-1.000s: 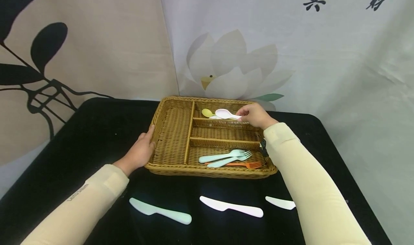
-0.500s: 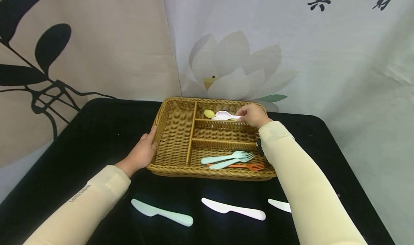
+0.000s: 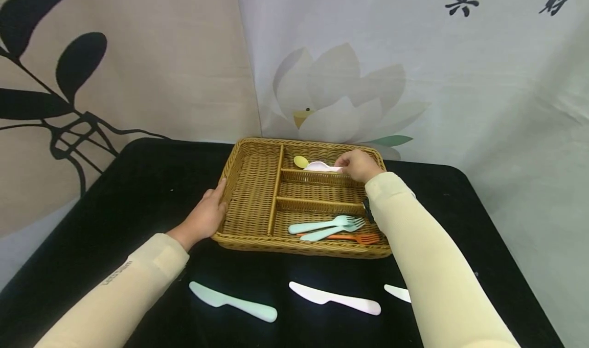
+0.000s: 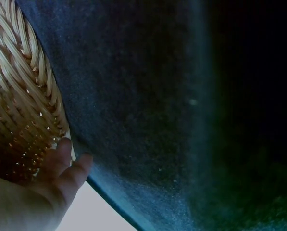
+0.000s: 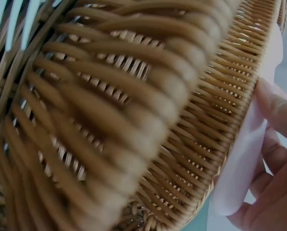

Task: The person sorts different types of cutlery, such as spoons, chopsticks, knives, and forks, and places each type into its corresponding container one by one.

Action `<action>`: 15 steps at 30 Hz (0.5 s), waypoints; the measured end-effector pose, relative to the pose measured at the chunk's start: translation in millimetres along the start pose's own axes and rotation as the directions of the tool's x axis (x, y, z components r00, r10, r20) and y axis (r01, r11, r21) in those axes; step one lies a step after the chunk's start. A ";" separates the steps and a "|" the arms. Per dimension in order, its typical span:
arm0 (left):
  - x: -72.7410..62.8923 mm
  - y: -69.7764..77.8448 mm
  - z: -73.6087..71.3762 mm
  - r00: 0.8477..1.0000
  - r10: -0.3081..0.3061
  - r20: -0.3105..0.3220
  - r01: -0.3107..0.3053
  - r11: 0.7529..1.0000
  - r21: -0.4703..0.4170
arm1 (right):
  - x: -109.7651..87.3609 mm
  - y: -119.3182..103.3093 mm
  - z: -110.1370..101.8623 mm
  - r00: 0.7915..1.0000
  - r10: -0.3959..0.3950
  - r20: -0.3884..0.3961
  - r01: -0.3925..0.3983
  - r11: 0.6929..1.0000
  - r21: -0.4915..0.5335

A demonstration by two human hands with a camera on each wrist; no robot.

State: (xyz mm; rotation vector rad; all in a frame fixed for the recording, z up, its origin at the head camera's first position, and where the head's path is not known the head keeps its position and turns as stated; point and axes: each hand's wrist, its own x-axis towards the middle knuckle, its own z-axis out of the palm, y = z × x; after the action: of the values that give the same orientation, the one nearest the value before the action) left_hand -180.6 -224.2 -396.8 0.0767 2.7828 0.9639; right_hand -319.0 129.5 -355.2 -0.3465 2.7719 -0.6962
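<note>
My right hand (image 3: pixel 359 165) pinches the handle of a pale pink spoon (image 3: pixel 320 167), low in the basket's back right compartment. In the right wrist view the pink handle (image 5: pixel 242 163) lies along a woven edge, thumb and fingers on it. A yellow spoon (image 3: pixel 301 162) lies just left of the pink bowl. My left hand (image 3: pixel 205 216) rests against the left side of the wicker basket (image 3: pixel 294 246), its fingers fairly straight. From the left wrist, fingertips (image 4: pixel 81 166) show right at the woven wall. Two mint forks (image 3: pixel 317 225) and an orange fork (image 3: pixel 365 238) lie in the front compartment.
In front of the basket lie a mint knife (image 3: pixel 232 301), a pale pink knife (image 3: pixel 335 298) and a white knife (image 3: pixel 398 292) partly hidden by the right sleeve. Wooden dividers (image 3: pixel 317 203) part the basket. A printed cloth (image 3: pixel 184 56) hangs behind the black table (image 3: pixel 152 184).
The right hand has lowered the pink spoon deeper into the back compartment, its bowl now partly behind the divider. The left hand stays at the basket's side. The head view has shifted slightly.
</note>
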 end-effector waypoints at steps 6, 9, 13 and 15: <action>2.5 -0.2 0.7 1.000 0.012 -0.011 -0.012 1.000 0.004 | 1.3 -2.0 -0.7 1.000 -0.016 0.011 0.017 0.999 -0.031; 2.3 -0.8 1.1 1.000 0.012 -0.013 -0.012 1.000 0.006 | 3.4 -3.1 0.3 1.000 -0.008 0.020 0.008 0.999 -0.037; 1.2 -1.4 1.4 1.000 0.002 -0.007 -0.002 1.000 -0.003 | 5.5 -3.5 2.4 1.000 0.011 0.026 -0.010 1.000 -0.030; 0.5 -1.5 1.4 1.000 -0.004 -0.008 0.004 1.000 -0.007 | 5.3 -4.0 3.0 0.999 0.019 0.027 -0.019 1.000 -0.015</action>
State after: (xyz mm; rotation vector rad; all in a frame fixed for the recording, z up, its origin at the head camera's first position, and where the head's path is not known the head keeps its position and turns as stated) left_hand -180.8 -224.4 -398.9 0.0666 2.7855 0.9743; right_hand -322.4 123.2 -356.8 -0.3298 2.7522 -0.6626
